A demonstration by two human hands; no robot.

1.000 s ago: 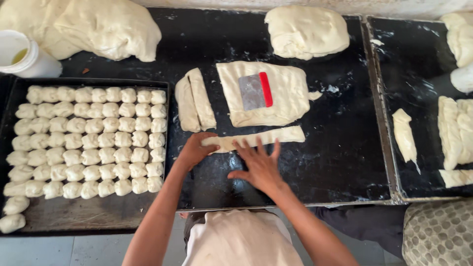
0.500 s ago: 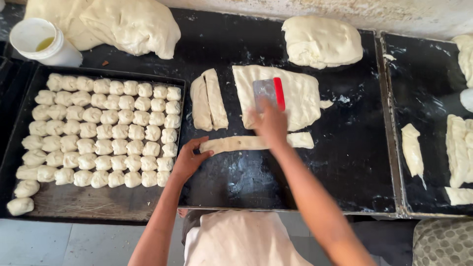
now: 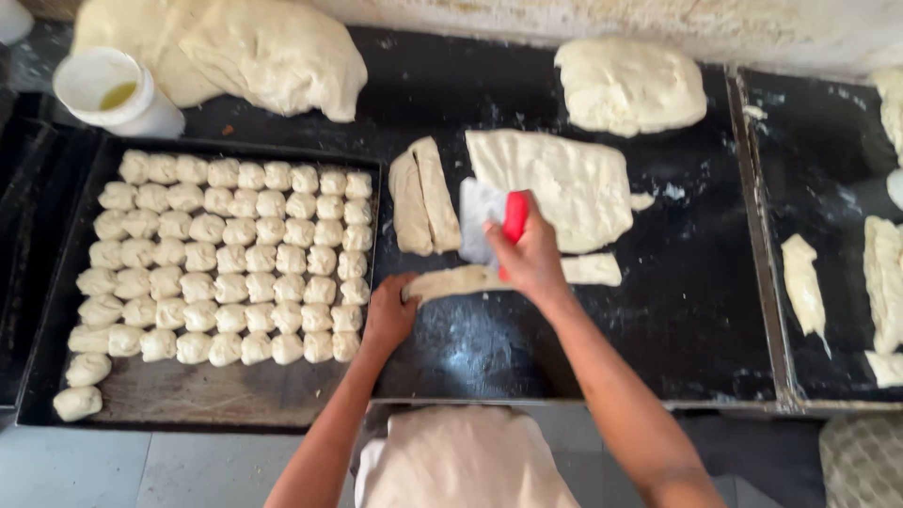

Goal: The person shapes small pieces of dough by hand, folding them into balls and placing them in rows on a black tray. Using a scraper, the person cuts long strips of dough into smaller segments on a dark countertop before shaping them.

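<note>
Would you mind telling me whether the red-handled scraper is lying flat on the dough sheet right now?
No, the right hand grips the red-handled scraper and holds it over the dough strip, beside the dough sheet.

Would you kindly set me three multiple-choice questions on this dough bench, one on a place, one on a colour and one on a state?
1. Where does the dark baking tray of small dough pieces lie?
A. On the person's left side
B. On the person's right side
C. Behind the flat dough sheet

2. What colour is the handle of the metal dough scraper?
A. Blue
B. Red
C. Green

3. What is the right hand doing?
A. Resting open on the bench
B. Gripping the scraper
C. Holding the white plastic cup

Answers: 1 A, the tray fills the left of the view, beside the left hand. 2 B, a red grip shows above the right hand's fingers. 3 B, the fingers are closed on the handle over the long thin dough strip, whose end the left hand touches.
</note>
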